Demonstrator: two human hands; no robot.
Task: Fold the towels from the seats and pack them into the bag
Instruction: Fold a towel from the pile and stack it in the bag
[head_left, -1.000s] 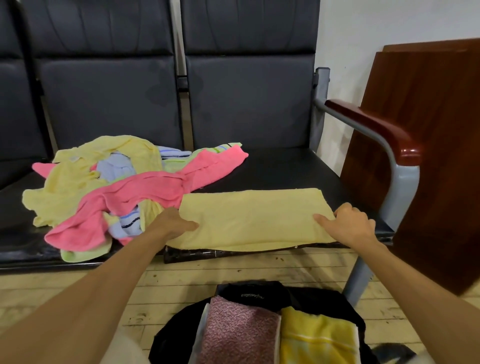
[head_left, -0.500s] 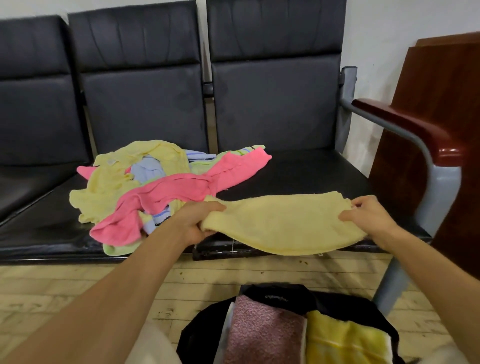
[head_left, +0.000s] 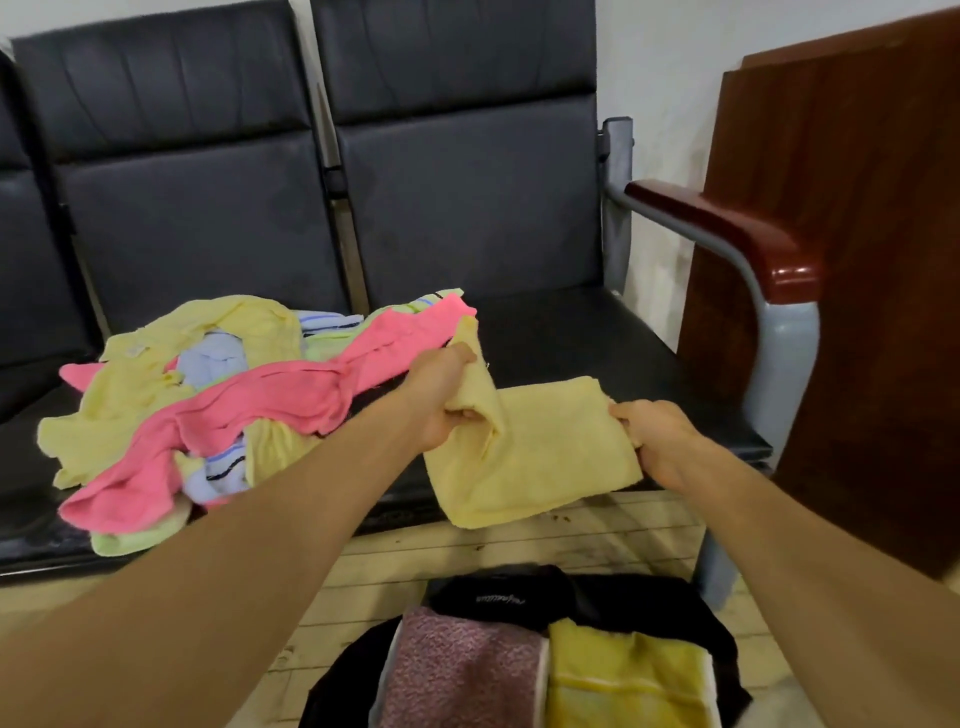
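Observation:
A pale yellow towel (head_left: 540, 452) hangs lifted over the front edge of the right-hand seat (head_left: 582, 338). My left hand (head_left: 441, 395) grips its left end, which is raised and bunched. My right hand (head_left: 657, 441) pinches its right end. A heap of unfolded towels (head_left: 218, 405), pink, yellow, blue and striped, lies on the middle seat. On the floor below stands an open black bag (head_left: 519, 597) with a folded mauve towel (head_left: 462, 675) and a folded yellow towel (head_left: 628, 680) inside.
A metal armrest with a red-brown wooden top (head_left: 748, 244) bounds the seat on the right. A dark wooden panel (head_left: 857, 270) leans against the wall beyond it. The floor (head_left: 467, 545) between seat and bag is pale wooden boards.
The yellow towel lay flat on the seat under both hands, then was lifted. My left hand has now swung its end up and towards the right hand, so the towel is shorter.

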